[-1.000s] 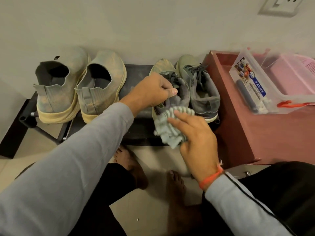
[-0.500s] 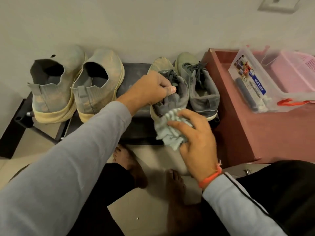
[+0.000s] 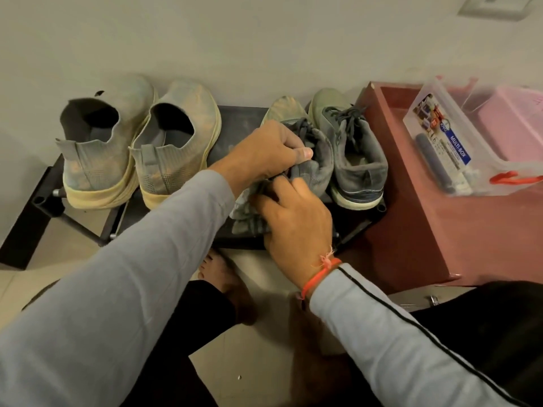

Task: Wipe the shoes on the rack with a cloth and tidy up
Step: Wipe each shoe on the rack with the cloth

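Left hand clenches laced shoe collar, steadying it on rack; right hand grasps cloth, pressing at heel for wiping.

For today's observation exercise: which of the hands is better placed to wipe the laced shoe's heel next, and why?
The right hand: it already holds the cloth against the heel of the laced shoe, while the left hand grips that shoe's collar, steadying it.
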